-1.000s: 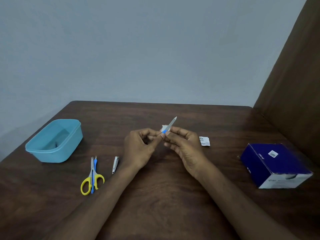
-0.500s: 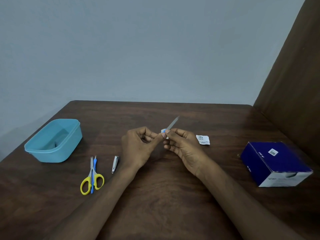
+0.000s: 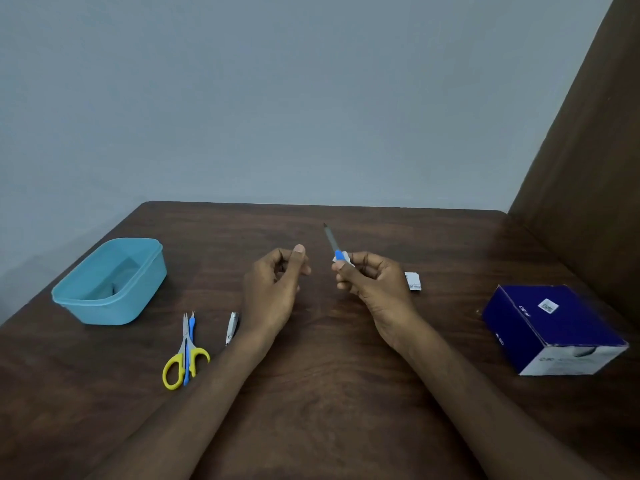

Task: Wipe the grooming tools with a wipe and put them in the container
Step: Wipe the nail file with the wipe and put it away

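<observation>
My right hand (image 3: 372,284) pinches the slim grey metal nail file with a blue handle (image 3: 331,241) at that handle, small white wipe (image 3: 347,262) tucked alongside, above the dark wooden table (image 3: 329,393). Left hand (image 3: 277,285) loosely curled, holding nothing. File looks light, stiff, pointed: I'd grip the handle; light blue plastic container (image 3: 110,282) sits far left.

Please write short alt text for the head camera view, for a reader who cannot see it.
A person's right hand holds a blue-handled nail file with a white wipe above a dark wooden table, the left hand empty beside it. At left sit a light blue container, yellow-handled scissors and a nail clipper; at right, a dark blue box.
</observation>
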`<state>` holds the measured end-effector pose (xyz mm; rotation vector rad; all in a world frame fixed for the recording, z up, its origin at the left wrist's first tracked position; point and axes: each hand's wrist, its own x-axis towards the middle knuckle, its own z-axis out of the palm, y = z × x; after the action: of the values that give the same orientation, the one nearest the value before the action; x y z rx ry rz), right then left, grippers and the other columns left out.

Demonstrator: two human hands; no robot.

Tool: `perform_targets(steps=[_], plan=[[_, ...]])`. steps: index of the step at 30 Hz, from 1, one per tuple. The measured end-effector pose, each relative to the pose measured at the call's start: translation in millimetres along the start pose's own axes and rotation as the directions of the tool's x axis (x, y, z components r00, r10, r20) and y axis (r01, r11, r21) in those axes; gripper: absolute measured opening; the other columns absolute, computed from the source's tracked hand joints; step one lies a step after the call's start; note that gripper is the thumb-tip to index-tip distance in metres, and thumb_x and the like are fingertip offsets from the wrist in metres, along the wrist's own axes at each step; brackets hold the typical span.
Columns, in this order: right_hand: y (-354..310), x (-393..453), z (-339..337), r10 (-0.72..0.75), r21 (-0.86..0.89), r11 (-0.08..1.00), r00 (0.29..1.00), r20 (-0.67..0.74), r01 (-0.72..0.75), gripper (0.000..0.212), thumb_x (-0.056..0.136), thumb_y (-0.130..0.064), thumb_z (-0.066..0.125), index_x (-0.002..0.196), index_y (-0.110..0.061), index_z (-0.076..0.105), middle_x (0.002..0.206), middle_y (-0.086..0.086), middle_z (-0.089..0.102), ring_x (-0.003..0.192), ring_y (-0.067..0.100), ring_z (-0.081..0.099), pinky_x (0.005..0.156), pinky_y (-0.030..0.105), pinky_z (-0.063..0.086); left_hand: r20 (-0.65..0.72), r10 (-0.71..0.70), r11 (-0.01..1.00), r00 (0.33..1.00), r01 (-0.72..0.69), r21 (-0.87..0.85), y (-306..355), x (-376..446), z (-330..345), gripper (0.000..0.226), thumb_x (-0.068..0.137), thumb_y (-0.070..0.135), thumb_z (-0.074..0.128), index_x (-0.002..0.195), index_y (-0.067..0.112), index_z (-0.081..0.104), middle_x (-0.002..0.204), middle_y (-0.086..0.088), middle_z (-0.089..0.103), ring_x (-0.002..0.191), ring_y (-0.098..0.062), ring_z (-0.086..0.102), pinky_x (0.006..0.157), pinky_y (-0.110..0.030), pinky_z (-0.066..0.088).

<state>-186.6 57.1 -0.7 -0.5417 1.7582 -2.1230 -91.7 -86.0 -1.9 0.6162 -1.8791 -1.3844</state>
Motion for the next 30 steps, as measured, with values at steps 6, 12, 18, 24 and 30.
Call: perform_targets(steps=[6,12,18,24,30], plan=[[2.7,0.3,0.7,-0.002,-0.016,1.0,1.0,0.007,0.002,0.004,0.092,-0.011,0.082,0.095,-0.008,0.082,0.081,0.005,0.075,0.07,0.012,0.064,0.077,0.033,0.057,-0.003,-0.025,0.998,1.0,0.025,-0.062,-1.1,0.4,0.0,0.035,0.107,0.044,0.059,0.088,0.02,0.076,0.081,0.006,0.077,0.055,-0.009,0.058,0.054,-0.029,0.044],[1.4,0.3,-0.8,-0.013,-0.065,0.998,1.0,0.007,0.014,0.01,0.088,-0.015,0.087,0.09,-0.008,0.079,0.076,0.005,0.072,0.065,0.01,0.063,0.064,0.027,0.058,0.017,-0.029,0.996,0.999,0.03,-0.078,1.5,-1.5,-1.0,0.036,0.107,0.049,0.057,0.092,0.024,0.078,0.086,0.008,0.078,0.059,-0.005,0.06,0.057,-0.026,0.045],[1.7,2.1,-0.3,-0.001,-0.067,0.998,0.998,0.069,0.006,0.009,0.093,-0.01,0.081,0.101,-0.011,0.081,0.087,0.01,0.074,0.067,0.011,0.062,0.063,0.026,0.056,0.057,-0.006,0.996,0.998,0.011,-0.083,5.0,-2.8,-2.1,0.039,0.104,0.058,0.056,0.095,0.029,0.08,0.091,0.013,0.079,0.064,-0.005,0.061,0.062,-0.031,0.049],[4.0,2.5,-3.8,-0.01,-0.182,0.983,0.993,0.122,0.032,0.009,0.088,-0.016,0.086,0.087,-0.01,0.079,0.072,0.004,0.071,0.063,0.011,0.062,0.061,0.023,0.055,0.054,0.109,0.989,0.993,-0.103,-0.102,1.2,-0.2,0.8,0.025,0.098,0.034,0.077,0.08,0.018,0.075,0.07,0.016,0.069,0.058,0.0,0.052,0.062,-0.03,0.046],[0.2,5.1,-7.7,0.076,0.015,0.997,0.991,0.114,-0.078,0.008,0.096,-0.012,0.077,0.098,-0.004,0.08,0.083,0.009,0.075,0.07,0.012,0.064,0.067,0.024,0.059,0.011,0.09,0.991,0.996,-0.088,-0.101,-2.6,1.8,-1.0,0.021,0.093,0.037,0.082,0.08,0.021,0.079,0.069,0.0,0.071,0.061,-0.006,0.056,0.062,-0.028,0.044]])
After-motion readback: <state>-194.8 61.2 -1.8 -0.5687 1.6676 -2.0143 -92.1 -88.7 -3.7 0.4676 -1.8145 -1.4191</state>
